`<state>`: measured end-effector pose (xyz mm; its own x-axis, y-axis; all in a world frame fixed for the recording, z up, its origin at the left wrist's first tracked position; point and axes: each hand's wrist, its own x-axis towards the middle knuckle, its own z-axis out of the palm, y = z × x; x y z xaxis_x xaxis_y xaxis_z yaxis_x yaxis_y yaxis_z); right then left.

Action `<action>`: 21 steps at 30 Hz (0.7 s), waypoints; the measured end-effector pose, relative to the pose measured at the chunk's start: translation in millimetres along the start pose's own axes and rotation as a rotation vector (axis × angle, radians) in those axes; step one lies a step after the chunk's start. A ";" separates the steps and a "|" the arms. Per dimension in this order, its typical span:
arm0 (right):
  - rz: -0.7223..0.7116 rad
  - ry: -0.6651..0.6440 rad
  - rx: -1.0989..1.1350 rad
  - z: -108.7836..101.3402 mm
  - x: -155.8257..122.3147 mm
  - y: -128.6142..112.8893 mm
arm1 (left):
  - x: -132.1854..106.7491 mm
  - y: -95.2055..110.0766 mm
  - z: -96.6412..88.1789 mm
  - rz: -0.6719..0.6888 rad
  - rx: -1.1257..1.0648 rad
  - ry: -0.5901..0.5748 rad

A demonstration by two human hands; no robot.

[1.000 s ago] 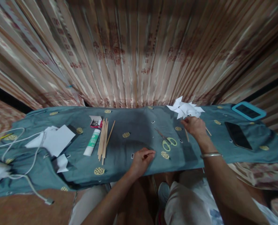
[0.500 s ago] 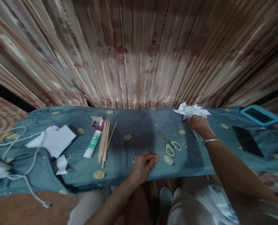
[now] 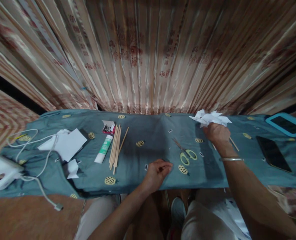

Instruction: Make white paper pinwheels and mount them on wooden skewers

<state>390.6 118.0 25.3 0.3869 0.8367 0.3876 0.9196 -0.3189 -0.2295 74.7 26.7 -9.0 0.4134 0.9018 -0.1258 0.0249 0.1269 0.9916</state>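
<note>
My right hand [image 3: 216,134] is closed around white paper pinwheels [image 3: 210,118] at the far side of the blue-grey cloth [image 3: 153,140]; their wooden sticks [image 3: 233,143] poke out below the hand. My left hand [image 3: 158,171] rests near the cloth's front edge with its fingers curled in a pinch; whatever is in them is too small to see. Yellow-handled scissors [image 3: 184,154] lie between the two hands.
A bundle of wooden sticks [image 3: 116,148], a glue stick [image 3: 103,149] and a small box of pins [image 3: 108,127] lie left of centre. White paper pieces [image 3: 68,145], a white cable [image 3: 38,156] and a white device [image 3: 0,171] are far left. A dark phone [image 3: 273,153] and a teal-cased tablet [image 3: 286,124] lie right.
My right hand has moved farther back and right with the pinwheels, lowering them to the cloth. The left hand has stayed in place; the view has shifted slightly.
</note>
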 end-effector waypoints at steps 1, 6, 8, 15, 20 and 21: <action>-0.012 -0.030 -0.027 -4.5 -7.4 -12.2 | -0.5 1.0 0.0 0.003 -0.016 0.008; -0.054 -0.122 0.236 -17.3 -69.4 -94.9 | -5.0 6.7 -0.3 0.005 -0.071 0.042; -0.076 -0.169 0.354 -14.9 -98.6 -126.1 | -8.2 8.5 -1.4 -0.012 -0.082 0.061; 0.003 -0.337 0.797 11.6 -164.6 -168.4 | -26.7 12.8 -15.9 -0.012 -0.073 0.127; -0.016 -0.309 0.758 17.4 -173.4 -168.4 | -63.2 51.9 -26.5 0.033 -0.229 0.065; -0.025 -0.306 0.750 17.1 -174.0 -169.2 | -74.9 64.8 -27.0 0.047 -0.270 0.020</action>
<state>166.5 34.0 -18.6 0.2310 0.9590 0.1640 0.5947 -0.0058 -0.8039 20.8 -21.5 63.9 0.3906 0.9168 -0.0833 -0.2382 0.1880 0.9528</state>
